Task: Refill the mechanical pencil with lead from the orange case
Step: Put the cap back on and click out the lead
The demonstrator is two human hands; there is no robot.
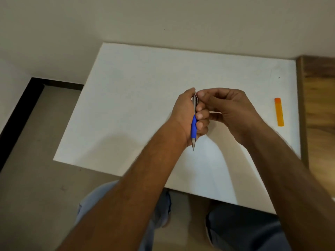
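— Over the middle of the white table [137, 98], what have the hands got?

— Left hand [188, 115] is wrapped around the pencil [194, 126], tip pointing toward the near edge, blue grip showing between the fingers. Right hand [230, 111] pinches at the pencil's far end, fingertips closed there; whether they hold anything small I cannot tell.

— Room around them?

— Bare tabletop to the left and far side. Table's right edge meets a wooden surface [319, 105].

— And the orange case [279, 111]?

— Flat on the table near that right edge, well apart from both hands, lying lengthwise near to far. Its contents can't be made out.
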